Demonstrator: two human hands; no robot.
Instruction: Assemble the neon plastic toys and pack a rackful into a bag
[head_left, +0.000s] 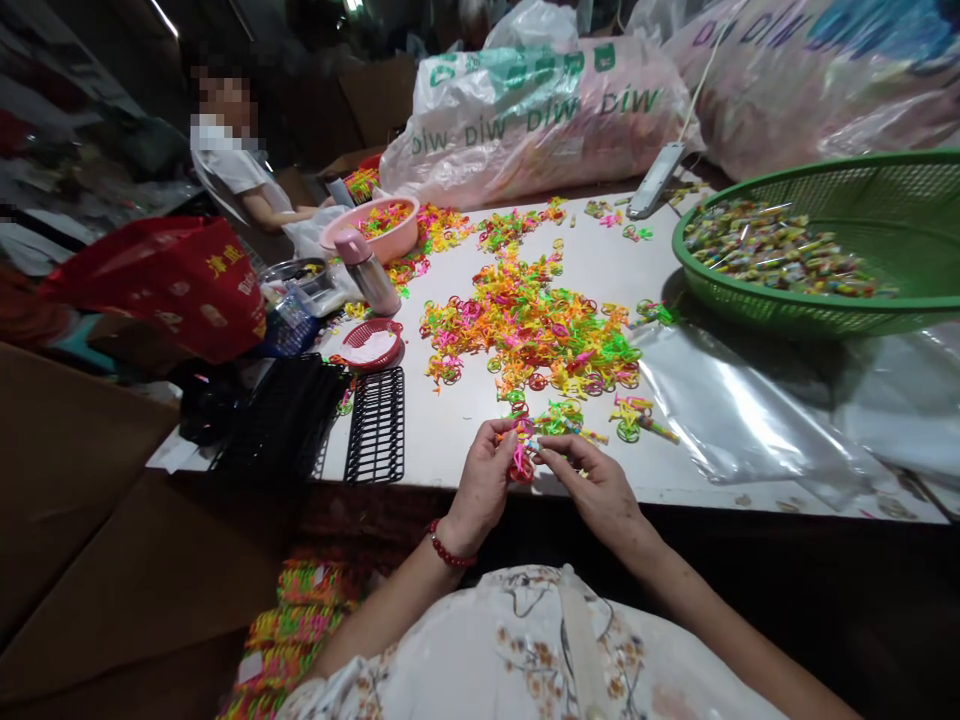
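At the table's front edge my left hand pinches a small pink-and-red plastic toy. Close beside it, my right hand grips a small light-coloured piece between thumb and fingertips, touching or almost touching the toy. I cannot make out whether the two are joined. Just beyond my hands lies a heap of bright plastic toys in yellow, orange, pink and green, some with ring-shaped parts. A few loose toys lie to the right of my fingers.
A green basket with small wrapped pieces stands right, near clear plastic bags. Left are a black plastic rack, a red basket, a flask and a pink basin. Large sacks line the back; another person sits left.
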